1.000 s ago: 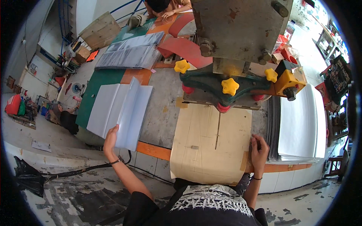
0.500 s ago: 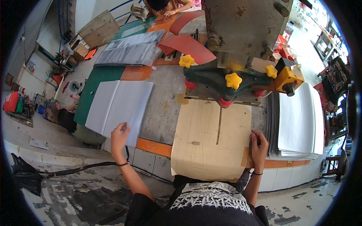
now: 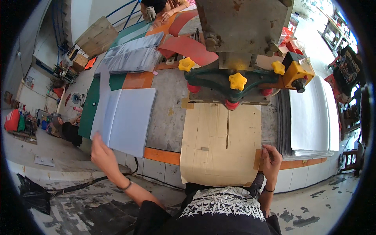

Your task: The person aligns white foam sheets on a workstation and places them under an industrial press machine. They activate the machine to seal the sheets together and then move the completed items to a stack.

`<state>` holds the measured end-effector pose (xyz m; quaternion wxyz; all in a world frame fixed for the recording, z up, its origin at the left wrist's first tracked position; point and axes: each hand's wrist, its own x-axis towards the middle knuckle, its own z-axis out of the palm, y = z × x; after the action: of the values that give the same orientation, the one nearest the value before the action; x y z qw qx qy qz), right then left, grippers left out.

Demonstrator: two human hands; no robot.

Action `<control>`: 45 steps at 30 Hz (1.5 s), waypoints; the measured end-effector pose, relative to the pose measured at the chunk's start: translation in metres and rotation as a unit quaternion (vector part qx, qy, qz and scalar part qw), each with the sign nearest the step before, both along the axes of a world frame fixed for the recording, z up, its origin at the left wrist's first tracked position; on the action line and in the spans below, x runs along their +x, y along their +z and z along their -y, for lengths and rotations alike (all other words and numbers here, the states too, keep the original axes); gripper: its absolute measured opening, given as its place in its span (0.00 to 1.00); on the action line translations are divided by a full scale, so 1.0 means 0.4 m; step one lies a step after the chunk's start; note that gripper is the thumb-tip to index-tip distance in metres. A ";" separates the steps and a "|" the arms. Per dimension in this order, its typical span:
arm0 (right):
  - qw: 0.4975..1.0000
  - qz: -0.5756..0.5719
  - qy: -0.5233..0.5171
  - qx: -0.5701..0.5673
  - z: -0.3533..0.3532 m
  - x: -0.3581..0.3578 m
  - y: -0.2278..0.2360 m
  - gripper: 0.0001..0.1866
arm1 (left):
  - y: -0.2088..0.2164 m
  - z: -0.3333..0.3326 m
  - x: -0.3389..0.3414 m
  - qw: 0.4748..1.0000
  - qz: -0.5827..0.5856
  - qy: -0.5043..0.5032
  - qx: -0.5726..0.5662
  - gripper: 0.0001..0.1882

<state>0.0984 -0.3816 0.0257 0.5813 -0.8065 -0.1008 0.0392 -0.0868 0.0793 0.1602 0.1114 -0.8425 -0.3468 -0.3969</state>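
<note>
At the left, a stack of white paper sheets (image 3: 133, 117) lies on the table with a crease down it. My left hand (image 3: 103, 156) pinches the near edge of a white sheet (image 3: 104, 92), which stands up off the left part of the stack. My right hand (image 3: 271, 161), its fingers curled closed, rests by the right edge of a tan board (image 3: 219, 145), next to the tape there; nothing shows in it. Drawn lines, a thin dark slit and a small grey piece are on the board. Above its far edge hangs a green press head (image 3: 219, 80) with yellow star knobs.
Right of the board stands a thick stack of white and grey sheets (image 3: 313, 117). A plastic-covered pile (image 3: 133, 51) and red curved sheets (image 3: 188, 51) lie farther back. Another person's hand (image 3: 168, 15) is at the far end. The heavy press column (image 3: 243, 27) rises centrally.
My left hand has moved left and down across the paper stack, and a sheet is now raised in its fingers. My right hand stays by the board, its fingers curled tighter.
</note>
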 end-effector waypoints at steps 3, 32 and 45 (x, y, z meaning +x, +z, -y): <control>0.970 -0.166 0.169 0.051 -0.040 -0.033 0.086 0.10 | -0.020 0.136 -0.002 0.983 -0.129 -0.046 -0.122 0.12; 0.877 -0.364 0.249 0.193 -0.375 -0.138 -0.043 0.31 | -0.347 0.137 -0.196 0.641 -0.027 0.190 -0.743 0.33; 0.840 -0.436 0.206 0.249 -0.294 -0.144 -0.040 0.26 | -0.356 0.186 -0.182 0.508 0.548 -0.127 -0.652 0.21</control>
<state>0.0410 -0.2641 0.0098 0.7251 -0.4948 -0.0070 0.4789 -0.1596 0.0051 0.0178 -0.7336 -0.3266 -0.3891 -0.4513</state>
